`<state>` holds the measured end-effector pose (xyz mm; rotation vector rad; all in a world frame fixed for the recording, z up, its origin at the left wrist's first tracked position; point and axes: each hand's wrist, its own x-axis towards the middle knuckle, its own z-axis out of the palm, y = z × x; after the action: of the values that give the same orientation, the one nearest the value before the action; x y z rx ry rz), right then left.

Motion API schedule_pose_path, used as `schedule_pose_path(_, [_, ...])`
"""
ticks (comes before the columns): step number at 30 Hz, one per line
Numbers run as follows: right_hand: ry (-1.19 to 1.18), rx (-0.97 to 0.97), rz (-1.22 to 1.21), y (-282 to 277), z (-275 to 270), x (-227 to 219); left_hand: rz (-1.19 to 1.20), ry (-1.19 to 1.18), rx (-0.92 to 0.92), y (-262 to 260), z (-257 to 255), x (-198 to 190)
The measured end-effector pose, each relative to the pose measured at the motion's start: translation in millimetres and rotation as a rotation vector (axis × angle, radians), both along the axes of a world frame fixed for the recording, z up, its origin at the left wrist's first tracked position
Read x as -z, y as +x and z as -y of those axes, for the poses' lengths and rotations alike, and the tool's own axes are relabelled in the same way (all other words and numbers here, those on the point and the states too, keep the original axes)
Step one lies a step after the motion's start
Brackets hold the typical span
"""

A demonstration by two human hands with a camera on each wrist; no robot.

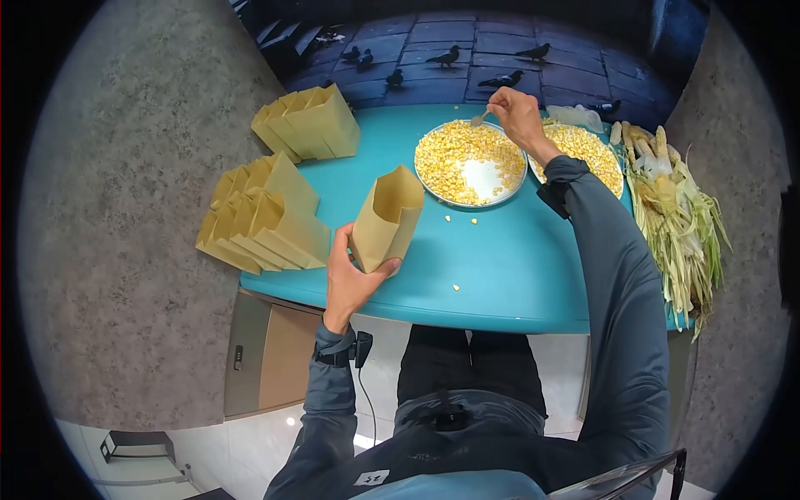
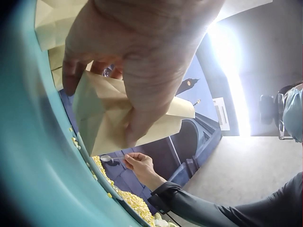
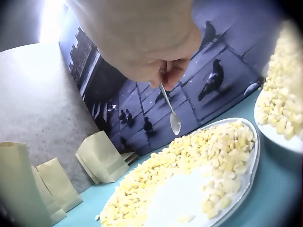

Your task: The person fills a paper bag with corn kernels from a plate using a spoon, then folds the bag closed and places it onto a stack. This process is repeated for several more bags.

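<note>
The left hand [image 1: 353,279] holds a paper bag [image 1: 379,240] over the blue table [image 1: 517,275]. Farther back, the right hand [image 1: 521,119] pinches a little spoon [image 3: 175,124] by the far side of a round plate [image 1: 482,177] of yellow corn [image 1: 442,162]

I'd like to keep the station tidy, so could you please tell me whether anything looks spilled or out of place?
Yes, a few corn kernels lie on the teal tabletop, in front of the plate with the bare patch. They look spilled, since nearly all the other kernels are on plates.
</note>
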<state>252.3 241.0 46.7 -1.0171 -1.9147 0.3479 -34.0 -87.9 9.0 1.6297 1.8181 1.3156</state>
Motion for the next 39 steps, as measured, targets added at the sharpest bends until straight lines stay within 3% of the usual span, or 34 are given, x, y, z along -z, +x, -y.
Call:
schedule_pose_path(5, [0.038, -0.127, 0.010, -1.1, -2.6, 31.4, -0.020, -0.020, 0.007, -2.5, -0.3, 6.2])
schedule_pose_path(11, [0.088, -0.222, 0.127, 10.5, 21.7, 33.7, -0.079, -0.041, -0.035, -5.3, -1.3, 10.7])
schedule_pose_path(14, [0.119, -0.100, 0.008, 13.4, 14.0, 29.7, -0.130, -0.037, -0.058, -4.9, -6.5, 9.5])
schedule_pose_path(17, [0.017, 0.014, 0.054, 15.0, -0.1, 40.8, -0.152, -0.031, -0.066, -0.4, -12.9, 4.9])
schedule_pose_path(25, [0.078, 0.103, 0.009, 35.4, 0.9, 21.9, -0.234, -0.033, -0.067, -9.1, -23.0, 1.7])
schedule_pose_path(29, [-0.092, 0.132, 0.077, 39.7, 0.2, 39.5, -0.269, 0.020, -0.070, -14.8, -36.0, 1.4])
schedule_pose_path(31, [-0.219, 0.226, -0.025, 31.8, 6.9, 46.7, -0.311, 0.033, -0.083, -17.7, -41.8, 4.4])
schedule_pose_path(37, [-0.599, 0.147, -0.384, 9.2, 3.8, 71.1, -0.381, -0.022, -0.076, -12.4, -58.6, -4.1])
schedule_pose_path(39, [-0.629, 0.134, -0.377, 9.0, -3.3, 72.9, -0.413, -0.076, -0.056, -13.7, -67.1, -8.2])
